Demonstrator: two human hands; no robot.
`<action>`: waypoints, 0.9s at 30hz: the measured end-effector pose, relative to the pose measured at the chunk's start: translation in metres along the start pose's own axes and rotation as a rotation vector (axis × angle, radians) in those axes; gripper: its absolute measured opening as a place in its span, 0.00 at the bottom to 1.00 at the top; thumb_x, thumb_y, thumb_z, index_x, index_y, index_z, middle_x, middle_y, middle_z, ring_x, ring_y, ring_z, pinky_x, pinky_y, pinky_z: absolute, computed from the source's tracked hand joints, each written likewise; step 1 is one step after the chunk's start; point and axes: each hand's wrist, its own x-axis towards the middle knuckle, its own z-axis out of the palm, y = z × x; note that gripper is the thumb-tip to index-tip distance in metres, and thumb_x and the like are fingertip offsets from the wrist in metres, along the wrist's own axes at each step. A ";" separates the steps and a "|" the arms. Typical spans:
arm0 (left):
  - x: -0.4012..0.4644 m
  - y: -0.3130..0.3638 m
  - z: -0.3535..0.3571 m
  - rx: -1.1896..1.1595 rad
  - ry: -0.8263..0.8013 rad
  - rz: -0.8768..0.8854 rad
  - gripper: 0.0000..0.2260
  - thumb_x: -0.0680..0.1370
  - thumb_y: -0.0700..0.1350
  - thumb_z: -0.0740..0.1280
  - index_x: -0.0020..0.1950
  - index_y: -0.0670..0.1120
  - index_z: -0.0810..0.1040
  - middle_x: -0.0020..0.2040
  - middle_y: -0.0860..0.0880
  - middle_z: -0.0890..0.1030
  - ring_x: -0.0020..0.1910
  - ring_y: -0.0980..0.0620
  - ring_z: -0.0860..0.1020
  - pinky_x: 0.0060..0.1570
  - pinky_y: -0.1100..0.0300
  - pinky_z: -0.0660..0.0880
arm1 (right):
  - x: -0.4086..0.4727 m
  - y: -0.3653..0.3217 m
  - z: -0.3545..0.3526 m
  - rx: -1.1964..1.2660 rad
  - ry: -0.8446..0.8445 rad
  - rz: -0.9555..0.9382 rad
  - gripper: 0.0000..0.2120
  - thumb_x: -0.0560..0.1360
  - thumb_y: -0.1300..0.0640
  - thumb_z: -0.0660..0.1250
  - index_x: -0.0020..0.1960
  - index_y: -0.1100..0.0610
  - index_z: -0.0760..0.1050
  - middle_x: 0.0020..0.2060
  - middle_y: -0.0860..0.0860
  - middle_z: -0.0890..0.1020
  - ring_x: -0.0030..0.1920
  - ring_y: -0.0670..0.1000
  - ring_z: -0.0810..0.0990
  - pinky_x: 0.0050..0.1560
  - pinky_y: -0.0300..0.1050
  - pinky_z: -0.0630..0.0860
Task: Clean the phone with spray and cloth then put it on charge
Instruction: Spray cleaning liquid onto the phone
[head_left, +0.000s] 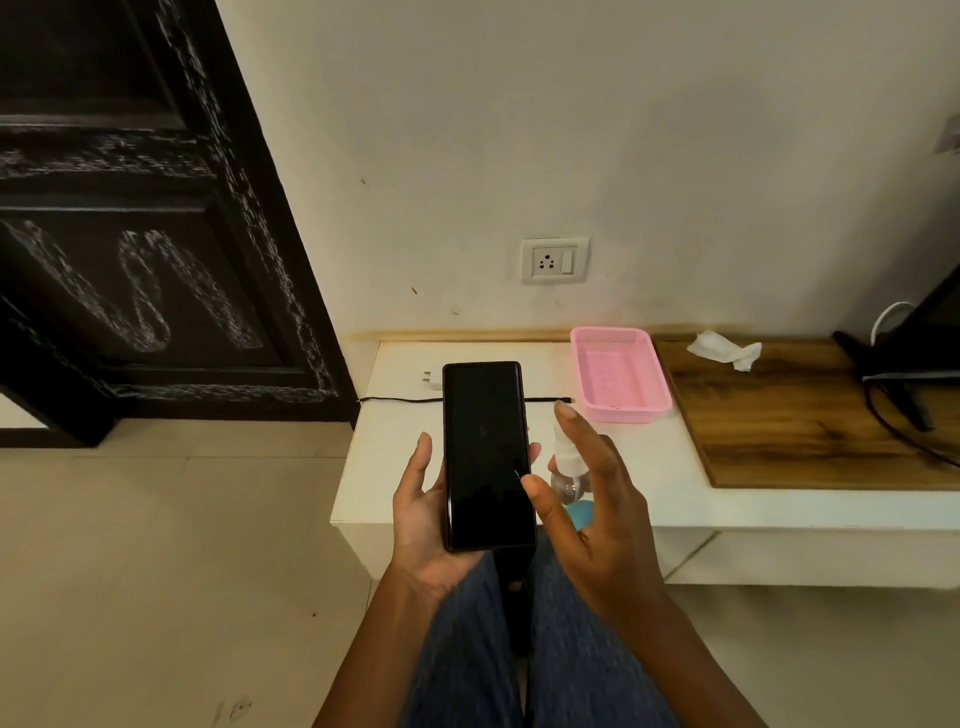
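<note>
A low white surface (675, 483) runs along a plain pale wall (571, 130), and its right part is covered by a wood-grain board (810, 415). A white wall socket (554, 260) with a switch sits on the wall just above the surface. On the white part a pink plastic tray (618, 374) stands near the wall, beside the board's left edge. A black cable (400, 399) lies stretched across the surface, its far end just beside the tray, and a white charger plug (431, 379) lies near the wall behind it. A crumpled white cloth (724, 349) rests on the board near the wall. At the far right a dark stand (904, 364) with cables sits on the board. To the left is a dark carved door (145, 234), and pale floor tiles (156, 545) spread below.

The left hand (423, 525) holds the phone (488, 454) upright in front of the surface, screen dark and facing up, fingers curled around its edges. The right hand (592, 514) grips a small clear spray bottle (569, 467) with a white top, forefinger raised over the nozzle, just beside the phone.
</note>
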 end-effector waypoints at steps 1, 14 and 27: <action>0.001 0.000 0.001 0.007 0.000 -0.006 0.32 0.75 0.65 0.62 0.70 0.44 0.72 0.66 0.39 0.76 0.66 0.39 0.74 0.62 0.43 0.73 | 0.001 -0.002 -0.001 0.022 -0.013 0.046 0.29 0.75 0.50 0.64 0.71 0.41 0.56 0.63 0.26 0.64 0.63 0.29 0.66 0.54 0.20 0.65; 0.012 -0.011 -0.003 -0.009 0.030 -0.011 0.36 0.65 0.67 0.70 0.66 0.46 0.77 0.67 0.40 0.76 0.67 0.40 0.73 0.62 0.41 0.73 | 0.049 -0.008 -0.020 -0.192 -0.203 0.202 0.25 0.77 0.46 0.60 0.70 0.37 0.55 0.69 0.43 0.67 0.55 0.38 0.68 0.55 0.37 0.67; 0.014 -0.012 -0.004 -0.026 0.143 0.000 0.37 0.68 0.71 0.61 0.68 0.47 0.75 0.66 0.39 0.77 0.64 0.39 0.75 0.54 0.44 0.79 | 0.050 -0.004 0.004 -0.338 -0.270 0.304 0.22 0.77 0.54 0.62 0.65 0.40 0.57 0.54 0.48 0.77 0.42 0.49 0.78 0.51 0.57 0.78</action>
